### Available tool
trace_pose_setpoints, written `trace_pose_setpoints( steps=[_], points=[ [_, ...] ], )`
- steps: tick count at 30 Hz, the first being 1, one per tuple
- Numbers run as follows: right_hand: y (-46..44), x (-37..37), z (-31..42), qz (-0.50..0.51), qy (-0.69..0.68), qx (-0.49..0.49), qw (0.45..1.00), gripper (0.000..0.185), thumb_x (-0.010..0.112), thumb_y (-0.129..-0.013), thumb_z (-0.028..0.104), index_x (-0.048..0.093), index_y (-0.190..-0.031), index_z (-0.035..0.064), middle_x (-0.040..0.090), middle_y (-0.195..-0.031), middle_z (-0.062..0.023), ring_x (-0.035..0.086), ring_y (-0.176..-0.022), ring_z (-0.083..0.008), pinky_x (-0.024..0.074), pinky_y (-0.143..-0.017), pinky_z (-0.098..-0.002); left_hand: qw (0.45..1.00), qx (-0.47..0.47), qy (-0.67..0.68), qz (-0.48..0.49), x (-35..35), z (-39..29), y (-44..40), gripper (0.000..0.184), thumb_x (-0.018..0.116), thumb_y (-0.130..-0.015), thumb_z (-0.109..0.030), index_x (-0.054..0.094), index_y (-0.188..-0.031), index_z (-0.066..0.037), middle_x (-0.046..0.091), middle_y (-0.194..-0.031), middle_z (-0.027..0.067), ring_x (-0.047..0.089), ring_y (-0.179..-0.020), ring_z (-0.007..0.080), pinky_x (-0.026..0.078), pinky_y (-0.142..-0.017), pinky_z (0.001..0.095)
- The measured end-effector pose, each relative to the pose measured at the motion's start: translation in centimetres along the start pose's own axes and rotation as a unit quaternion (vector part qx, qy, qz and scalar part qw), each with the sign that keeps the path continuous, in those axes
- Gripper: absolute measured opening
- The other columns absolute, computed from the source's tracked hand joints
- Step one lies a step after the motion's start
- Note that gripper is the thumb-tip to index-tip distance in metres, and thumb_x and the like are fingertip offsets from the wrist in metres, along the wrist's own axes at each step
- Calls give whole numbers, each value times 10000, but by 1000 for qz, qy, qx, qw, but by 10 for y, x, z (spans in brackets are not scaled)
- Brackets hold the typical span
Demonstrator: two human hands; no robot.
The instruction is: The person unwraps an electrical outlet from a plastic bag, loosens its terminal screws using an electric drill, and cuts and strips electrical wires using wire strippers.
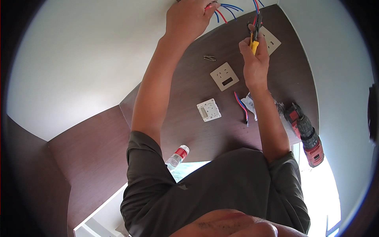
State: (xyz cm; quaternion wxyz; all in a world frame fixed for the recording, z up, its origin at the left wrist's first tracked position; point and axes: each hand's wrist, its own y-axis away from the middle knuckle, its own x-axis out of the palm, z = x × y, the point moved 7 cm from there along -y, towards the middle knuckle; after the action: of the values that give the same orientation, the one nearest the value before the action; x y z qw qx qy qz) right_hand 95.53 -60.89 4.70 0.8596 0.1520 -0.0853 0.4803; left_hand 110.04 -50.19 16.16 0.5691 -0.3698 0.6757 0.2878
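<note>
My left hand (187, 19) is at the top by the pale wall, its fingers closed on red and blue electrical wires (231, 7) whose ends fan out to the right. My right hand (256, 59) grips pliers (256, 44) with yellow handles and dark jaws pointing up. Behind the jaws, more red and blue wires (256, 6) hang from the wall. A beige socket plate (271, 42) lies partly hidden behind my right hand. Another socket plate (224, 76) and a white socket module (209, 110) rest on the dark wooden surface.
Several screws (210, 58) lie left of the plates. Cut red and blue wire pieces (241, 106) sit beside a clear plastic bag (249, 104). A red and black power drill (306, 132) lies at the right edge. A plastic bottle (178, 156) is near my body on the left.
</note>
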Motion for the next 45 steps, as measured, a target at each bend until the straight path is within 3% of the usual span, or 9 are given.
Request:
trace_pose_setpoints(
  steps=[18,23,27,29,32,36,38,42,45],
  points=[
    [1,2,1,14,60,-20,998,518,624,-913,94,498,-1410,23,581,-904,-6,536,-769,-80,471,-736,-237,986,-28,147,-67,-1,14,8,286,608,-984,-287,712,-1085,-41,689,-837,157,655,-741,275,515,-711,380],
    [-15,7,26,-47,66,-143,986,464,658,-911,78,524,-1352,27,620,-1135,-77,592,-917,-110,501,-809,-256,986,-36,152,-49,-3,11,11,307,599,-990,-288,701,-1118,-28,693,-844,136,636,-723,227,508,-700,366],
    [-40,19,28,-68,64,-194,977,450,644,-932,45,523,-1365,31,626,-1068,-33,563,-841,-84,484,-787,-240,982,-63,176,-33,-3,8,11,300,618,-984,-280,701,-1130,-31,681,-822,112,609,-701,191,496,-683,339],
    [-41,23,40,-130,187,-333,915,551,671,-901,30,493,-1422,62,610,-967,-93,590,-843,-213,498,-741,-375,983,-78,163,-23,-6,5,11,299,626,-982,-278,700,-1132,-30,680,-819,113,610,-703,186,495,-679,333],
    [-40,24,49,-68,169,-213,960,473,625,-938,-1,485,-1389,28,592,-974,-69,558,-868,-159,481,-759,-319,984,-80,154,-28,-3,8,12,296,637,-981,-272,698,-1130,-23,681,-830,114,612,-706,181,495,-679,320],
    [-30,30,41,-37,124,-249,960,453,627,-943,0,487,-1374,-2,594,-1013,-93,574,-890,-173,489,-786,-305,954,-17,263,-141,-11,2,20,292,637,-989,-273,692,-1111,-13,686,-875,107,618,-726,174,503,-696,304],
    [-19,35,45,-68,183,-341,919,438,627,-943,-1,489,-1359,-22,591,-1023,-104,578,-873,-175,494,-789,-313,955,-4,261,-140,-10,4,26,276,636,-991,-265,693,-1082,-11,690,-892,102,622,-740,174,506,-708,304],
    [-10,43,56,-73,192,-339,918,429,619,-943,-7,497,-1354,-13,601,-1031,-108,594,-877,-180,501,-786,-316,962,6,260,-83,1,15,36,261,740,-939,-266,749,-1115,-74,657,-823,-26,544,-722,45,454,-654,208],
    [-17,48,67,-29,163,-284,944,439,615,-941,-8,495,-1364,-6,612,-1058,-127,611,-908,-184,508,-793,-320,949,28,308,-55,0,22,35,247,725,-949,-246,750,-1135,-85,690,-856,-16,582,-751,52,468,-668,207]
  ],
)
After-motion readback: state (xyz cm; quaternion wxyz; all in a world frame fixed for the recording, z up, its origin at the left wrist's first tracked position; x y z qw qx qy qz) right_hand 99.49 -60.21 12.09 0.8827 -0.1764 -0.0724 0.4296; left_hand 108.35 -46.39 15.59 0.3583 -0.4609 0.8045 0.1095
